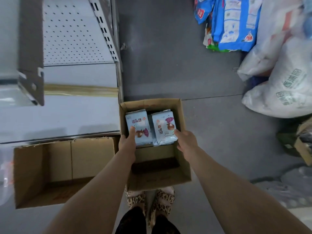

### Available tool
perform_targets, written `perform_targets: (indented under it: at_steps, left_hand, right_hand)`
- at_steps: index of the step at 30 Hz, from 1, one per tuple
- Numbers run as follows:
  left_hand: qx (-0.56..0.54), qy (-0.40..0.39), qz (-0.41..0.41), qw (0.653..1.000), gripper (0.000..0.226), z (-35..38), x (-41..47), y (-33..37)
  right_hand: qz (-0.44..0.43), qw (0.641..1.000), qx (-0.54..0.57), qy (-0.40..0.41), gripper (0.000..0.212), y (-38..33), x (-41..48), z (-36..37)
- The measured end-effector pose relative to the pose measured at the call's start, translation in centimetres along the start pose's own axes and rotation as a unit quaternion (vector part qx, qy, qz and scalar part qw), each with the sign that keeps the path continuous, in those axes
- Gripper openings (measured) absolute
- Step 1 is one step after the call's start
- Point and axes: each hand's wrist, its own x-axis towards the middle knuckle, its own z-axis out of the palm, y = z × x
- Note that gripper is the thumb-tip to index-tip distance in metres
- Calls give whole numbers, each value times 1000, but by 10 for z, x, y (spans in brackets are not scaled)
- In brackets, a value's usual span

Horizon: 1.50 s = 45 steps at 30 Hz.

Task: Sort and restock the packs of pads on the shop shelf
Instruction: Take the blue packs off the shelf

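Lifting stock from the open carton (152,104) at six o'clock seems the step in hand: the left hand (127,143) grips the left pack (137,126) and the right hand (186,141) grips the right pack (164,128). Next, both packs likely need carrying to the shelf (59,115) at ten o'clock.

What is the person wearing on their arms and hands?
Nothing that shows. The left arm and right arm are bare, with no sleeves in view. The left hand and right hand have no gloves, and no ring, watch or bracelet is visible.
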Motion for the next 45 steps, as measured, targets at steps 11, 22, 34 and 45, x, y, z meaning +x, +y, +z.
perform_targets:
  at_steps: [11, 22, 34, 45]
  left_hand:
    - [208, 35, 231, 950, 54, -41, -237, 95]
    - [228, 149, 479, 834, 56, -155, -469, 146]
    - [181, 322, 604, 706, 63, -327, -672, 135]
    - [166, 425, 594, 663, 67, -539, -700, 160]
  right_hand:
    - [-237, 940, -246, 19, 46, -126, -206, -75]
    - [-489, 793, -362, 24, 70, -198, -441, -133]
    - [-717, 603, -349, 35, 70, -214, -703, -134]
    - [-781, 498, -373, 49, 73, -249, -861, 9]
